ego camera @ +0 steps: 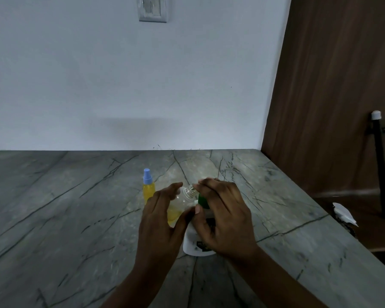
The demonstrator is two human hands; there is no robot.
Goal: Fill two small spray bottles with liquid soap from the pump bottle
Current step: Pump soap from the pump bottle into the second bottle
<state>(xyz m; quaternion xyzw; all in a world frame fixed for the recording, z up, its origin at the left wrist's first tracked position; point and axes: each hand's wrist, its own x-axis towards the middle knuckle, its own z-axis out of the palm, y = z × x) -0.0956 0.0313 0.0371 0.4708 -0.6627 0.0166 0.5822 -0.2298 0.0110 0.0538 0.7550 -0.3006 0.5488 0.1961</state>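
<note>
Grasping with the left hand (162, 218) a small spray bottle (180, 202) of clear plastic, fingers curled round its smooth round barrel, thumb on the near side. Held tilted over the middle of the counter, with the bare threaded neck pointing up and to the right and no cap on it. Partly filled, with translucent yellow soap (173, 213) pooled low in the body.

Clasping with the right hand (226, 218) the top of the pump bottle (198, 244) — fingers arched over the glossy green pump head (203, 201), thumb down its near side, index fingertip at the ribbed neck of the clear bottle. Standing directly below that hand: a squat white plastic body with rounded shoulders and a dark label, mostly hidden; spout not to be seen.

Just behind and left of the left hand, standing upright on the counter: a second spray bottle (149, 190), slim and cylindrical, full of the same yellow, closed with a matte pale-blue spray cap (147, 177). Close to the held bottle; touching or not, impossible to tell.

Underneath everything, a polished grey-green stone counter (76, 218) crossed with thin dark veins. Behind, a flat white wall with a metallic switch plate (152, 8) at the top — to the right, a brown wood-grain door (333, 85)
</note>
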